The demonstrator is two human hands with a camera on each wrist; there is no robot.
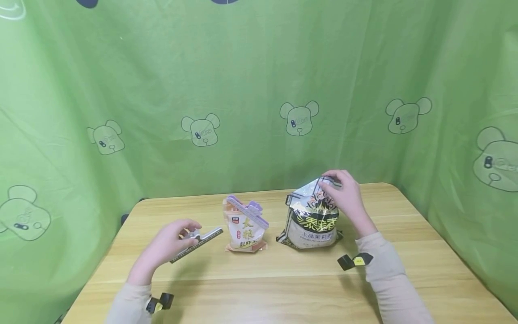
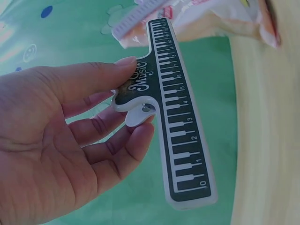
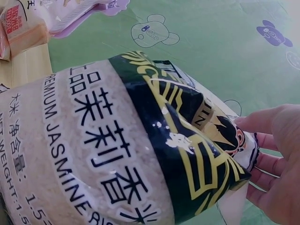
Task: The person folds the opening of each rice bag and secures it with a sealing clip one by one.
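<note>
My left hand (image 1: 174, 240) pinches a sealing clip (image 2: 180, 117) by its handles, thumb on the side printed "Music". The clip is black and white, with a piano-key ruler along its long bar, and is held over the left part of the table. On the right, a bag of jasmine rice (image 1: 313, 225) stands upright. My right hand (image 1: 346, 193) pinches the top right of this bag, thumb in front and fingers behind. In the right wrist view the rice bag (image 3: 103, 145) shows its dark green band and the grains through clear plastic.
Between the hands stands a smaller food packet (image 1: 244, 229), its top closed by a purple clip (image 1: 248, 211). Everything is on a wooden table (image 1: 275, 288). A green curtain (image 1: 251, 67) with bear-head prints hangs right behind the table's back edge and along both sides.
</note>
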